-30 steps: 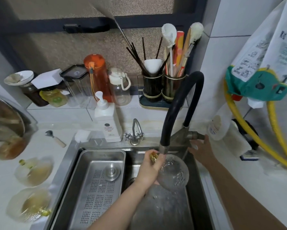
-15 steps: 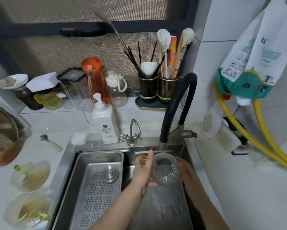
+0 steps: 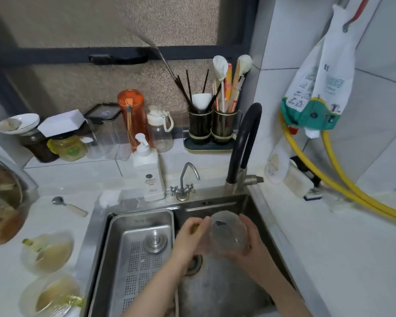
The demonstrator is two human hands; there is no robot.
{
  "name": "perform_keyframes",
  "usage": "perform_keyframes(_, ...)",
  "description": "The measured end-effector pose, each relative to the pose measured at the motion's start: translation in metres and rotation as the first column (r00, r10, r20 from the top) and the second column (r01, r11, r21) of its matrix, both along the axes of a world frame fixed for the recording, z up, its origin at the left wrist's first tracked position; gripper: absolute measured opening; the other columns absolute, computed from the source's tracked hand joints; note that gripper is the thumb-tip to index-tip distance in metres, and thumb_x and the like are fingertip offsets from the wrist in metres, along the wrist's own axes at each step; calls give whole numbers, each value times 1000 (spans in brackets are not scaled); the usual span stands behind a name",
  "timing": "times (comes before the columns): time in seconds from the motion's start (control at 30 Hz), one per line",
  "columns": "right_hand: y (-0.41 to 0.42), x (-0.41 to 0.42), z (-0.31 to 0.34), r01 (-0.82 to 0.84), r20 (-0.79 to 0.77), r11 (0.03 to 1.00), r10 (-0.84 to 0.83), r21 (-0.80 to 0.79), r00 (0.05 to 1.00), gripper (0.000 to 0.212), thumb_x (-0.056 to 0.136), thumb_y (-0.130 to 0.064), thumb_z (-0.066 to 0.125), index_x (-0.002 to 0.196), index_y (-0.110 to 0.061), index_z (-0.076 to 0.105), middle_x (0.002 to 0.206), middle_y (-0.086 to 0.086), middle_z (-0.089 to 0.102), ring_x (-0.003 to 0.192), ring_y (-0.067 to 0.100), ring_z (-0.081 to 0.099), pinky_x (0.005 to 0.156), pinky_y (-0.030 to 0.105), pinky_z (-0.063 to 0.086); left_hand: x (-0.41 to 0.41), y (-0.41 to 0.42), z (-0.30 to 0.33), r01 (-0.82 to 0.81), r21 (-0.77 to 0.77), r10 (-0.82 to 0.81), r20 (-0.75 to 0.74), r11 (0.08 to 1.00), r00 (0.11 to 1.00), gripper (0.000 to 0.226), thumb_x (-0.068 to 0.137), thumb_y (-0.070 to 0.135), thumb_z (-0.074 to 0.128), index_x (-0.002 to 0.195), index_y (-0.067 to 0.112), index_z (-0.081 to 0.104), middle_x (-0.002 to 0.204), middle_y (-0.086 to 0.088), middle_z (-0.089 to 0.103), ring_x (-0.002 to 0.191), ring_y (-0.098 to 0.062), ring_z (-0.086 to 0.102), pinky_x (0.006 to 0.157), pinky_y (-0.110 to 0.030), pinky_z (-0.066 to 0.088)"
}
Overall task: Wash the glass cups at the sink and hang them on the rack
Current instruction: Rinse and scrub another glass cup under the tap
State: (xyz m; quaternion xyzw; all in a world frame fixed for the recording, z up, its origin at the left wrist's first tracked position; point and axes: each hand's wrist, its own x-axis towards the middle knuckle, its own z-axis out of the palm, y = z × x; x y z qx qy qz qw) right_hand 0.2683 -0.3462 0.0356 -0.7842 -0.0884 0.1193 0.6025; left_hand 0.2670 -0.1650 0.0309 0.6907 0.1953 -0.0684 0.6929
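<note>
Both hands: on one glass cup (image 3: 227,234), held low over the sink (image 3: 256,209) basin, just in front of the black faucet (image 3: 245,143).
Right hand (image 3: 249,243): a second ago it was up at the faucet lever; half a second ago it had come down beside the cup; now its fingers wrap the cup's right wall, with the palm under it.
Left hand (image 3: 190,236): fingers curled round the cup's left side, at a gold-coloured bit that I take for the handle, thumb lying along the rim side; this grip has held through all three looks.
Cup: lying tilted between the two sets of fingers, mouth turned up toward the head camera, and a little lower and nearer the drain than before.
Water: I cannot make out a stream from the spout now.
What it means: my guess is the tap work is finished and this is the rubbing or rinsing turn, with both hands free for the glass.
Waiting: two more glass cups (image 3: 48,252) with yellowish dregs sit on the counter, well to the left of the left fingers.
Rack: no hanging rack shows here, so hanging is not yet near.
Risk: wet glass, so a slip seems possible.
</note>
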Motion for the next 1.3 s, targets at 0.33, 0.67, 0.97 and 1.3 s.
perform_keyframes(0.33, 20, -27, 4, 128, -32, 992, -128, 12, 991, 91, 64, -21, 85, 131, -39, 27, 117, -31, 40, 108, -3, 48, 82, 9, 45, -30, 23, 0, 86, -100, -85, 18, 991, 996, 36, 75, 44, 70, 98, 16, 65, 96, -9, 72, 91, -27, 70, 75, -37, 59)
perform_keyframes(0.67, 14, -47, 9, 100, 17, 995, -101, 18, 995, 104, 56, -30, 90, 138, -27, 25, 130, -12, 43, 117, 0, 48, 86, 8, 41, -49, 21, 3, 83, -111, -70, 120, 990, 990, 19, 85, 21, 68, 102, 14, 66, 103, -14, 67, 95, -28, 68, 84, -40, 58)
perform_keyframes(0.97, -8, -50, 26, -25, 34, 988, 20, 155, 999, 99, 36, -55, 89, 120, -38, 39, 124, -17, 50, 109, -16, 53, 86, 6, 44, -70, -8, 27, 103, -122, -91, 107, 987, 990, 32, 94, 20, 57, 123, 34, 59, 121, -1, 65, 108, -18, 64, 84, -32, 57)
perform_keyframes(1.3, -41, -59, 19, -70, 113, 995, 61, 70, 992, 70, 60, -34, 88, 120, -23, 55, 115, 2, 64, 109, 19, 62, 92, 33, 51, -95, -55, 29, -33, -154, 46, 76, 987, 996, 54, 72, 46, 72, 124, 40, 58, 124, 2, 65, 110, -8, 58, 98, -32, 46)
